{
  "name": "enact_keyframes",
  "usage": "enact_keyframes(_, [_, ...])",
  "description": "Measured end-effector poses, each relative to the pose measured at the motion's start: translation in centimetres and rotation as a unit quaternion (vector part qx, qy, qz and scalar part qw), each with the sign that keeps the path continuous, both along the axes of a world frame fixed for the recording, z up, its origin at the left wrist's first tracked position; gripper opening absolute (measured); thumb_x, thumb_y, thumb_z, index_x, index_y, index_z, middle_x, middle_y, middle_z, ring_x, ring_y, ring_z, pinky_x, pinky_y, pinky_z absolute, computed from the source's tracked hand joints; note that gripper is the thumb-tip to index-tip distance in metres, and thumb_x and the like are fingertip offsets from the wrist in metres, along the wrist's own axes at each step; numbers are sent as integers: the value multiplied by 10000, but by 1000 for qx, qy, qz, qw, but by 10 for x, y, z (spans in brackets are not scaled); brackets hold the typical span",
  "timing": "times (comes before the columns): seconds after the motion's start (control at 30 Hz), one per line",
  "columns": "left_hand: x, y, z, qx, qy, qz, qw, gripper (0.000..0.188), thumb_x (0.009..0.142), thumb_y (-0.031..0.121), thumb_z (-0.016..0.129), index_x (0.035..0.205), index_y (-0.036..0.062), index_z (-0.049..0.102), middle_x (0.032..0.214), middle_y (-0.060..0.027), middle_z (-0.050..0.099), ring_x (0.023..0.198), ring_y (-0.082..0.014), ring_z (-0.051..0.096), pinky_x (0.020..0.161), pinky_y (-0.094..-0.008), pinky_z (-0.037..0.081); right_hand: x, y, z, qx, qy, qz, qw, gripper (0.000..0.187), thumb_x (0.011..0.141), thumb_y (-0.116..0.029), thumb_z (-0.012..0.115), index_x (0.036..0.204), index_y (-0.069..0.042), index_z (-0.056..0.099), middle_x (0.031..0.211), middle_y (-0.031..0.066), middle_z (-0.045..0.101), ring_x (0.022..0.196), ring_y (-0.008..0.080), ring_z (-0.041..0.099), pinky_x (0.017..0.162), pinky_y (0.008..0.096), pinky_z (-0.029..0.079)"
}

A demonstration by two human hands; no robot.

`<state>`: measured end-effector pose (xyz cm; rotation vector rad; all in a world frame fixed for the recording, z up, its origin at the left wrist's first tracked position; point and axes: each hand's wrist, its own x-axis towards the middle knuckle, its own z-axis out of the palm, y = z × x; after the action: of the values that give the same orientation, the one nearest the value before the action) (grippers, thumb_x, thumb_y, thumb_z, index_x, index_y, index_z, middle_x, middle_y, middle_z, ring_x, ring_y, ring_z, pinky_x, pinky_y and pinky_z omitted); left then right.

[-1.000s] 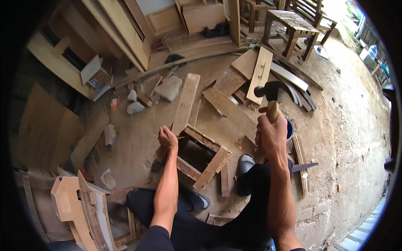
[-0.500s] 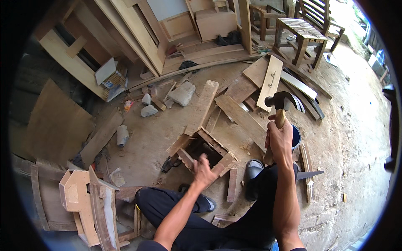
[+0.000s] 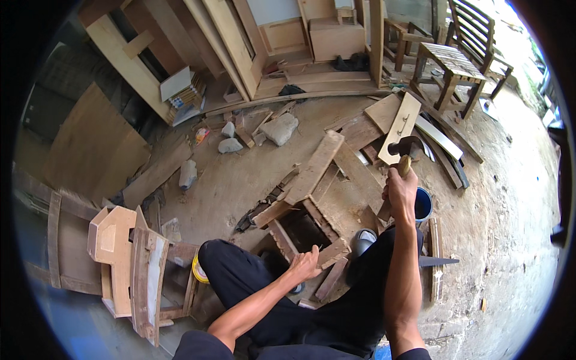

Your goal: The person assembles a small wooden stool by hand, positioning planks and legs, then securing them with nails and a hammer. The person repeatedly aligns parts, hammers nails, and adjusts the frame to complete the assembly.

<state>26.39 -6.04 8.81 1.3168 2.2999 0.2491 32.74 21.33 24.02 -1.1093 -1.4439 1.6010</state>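
My right hand (image 3: 401,195) is wrapped round the wooden handle of a claw hammer (image 3: 407,146), its dark head raised over the floor. Below and to the left, a rough wooden box frame (image 3: 321,221) sits tilted between my legs, its middle open and dark inside. My left hand (image 3: 306,264) is at the frame's near side, fingers pinched together. A thin, small nail (image 3: 321,247) seems to poke out at the fingertips. A long board (image 3: 316,168) rises from the far side of the frame.
A blue bucket (image 3: 423,204) and a saw blade (image 3: 438,261) are by my right knee. Loose boards (image 3: 403,123) pile up ahead, with stone chunks (image 3: 279,129) to their left. A slatted wooden stool (image 3: 450,63) stands far right; wooden parts (image 3: 114,240) lean at left.
My left hand has come out from over the box opening to its near side, fingers now pinched. The frame has shifted slightly. The hammer stays raised, a little lower; the view has swung left.
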Motion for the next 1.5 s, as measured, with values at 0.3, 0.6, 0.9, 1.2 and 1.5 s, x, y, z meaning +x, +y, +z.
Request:
enact_keyframes(0.3, [-135, 26, 39, 383, -219, 231, 867, 292, 983, 230, 433, 794, 40, 548, 721, -63, 561, 661, -175, 534, 629, -296, 428, -15, -28, -3, 60, -95, 94, 989, 136, 875, -82, 485, 990, -25, 530, 594, -1, 460, 414, 92, 452, 358, 254, 380])
enact_keyframes(0.6, [-162, 42, 24, 419, -317, 312, 792, 234, 838, 169, 726, 999, 1, 705, 869, -18, 679, 776, -77, 589, 723, -208, 459, -44, -65, -52, 137, -211, 218, 943, 345, 783, -156, 558, 1068, 37, 536, 796, 263, 623, 745, 320, 634, 712, 414, 491])
enact_keyframes(0.9, [-162, 51, 3, 465, -210, 287, 811, 197, 825, 158, 722, 932, -6, 718, 864, -77, 725, 786, -109, 669, 708, -253, 523, -56, -82, -72, 162, -229, 237, 930, 293, 790, -129, 563, 1040, 18, 531, 670, 118, 571, 523, 181, 562, 482, 347, 466])
enact_keyframes(1.2, [-158, 58, 4, 489, -179, 261, 813, 158, 825, 99, 709, 934, -15, 710, 858, -103, 724, 760, -119, 684, 675, -239, 543, -60, -97, -47, 158, -215, 229, 936, 326, 790, -138, 544, 1066, 34, 524, 785, 216, 605, 710, 295, 606, 674, 393, 484])
enact_keyframes(1.5, [-159, 64, -7, 487, -32, 184, 853, 142, 803, 124, 722, 901, 22, 707, 844, -112, 711, 746, -190, 701, 651, -282, 538, -71, -113, -42, 206, -157, 252, 932, 376, 810, -148, 624, 1127, 41, 552, 766, 198, 642, 668, 244, 648, 631, 369, 501])
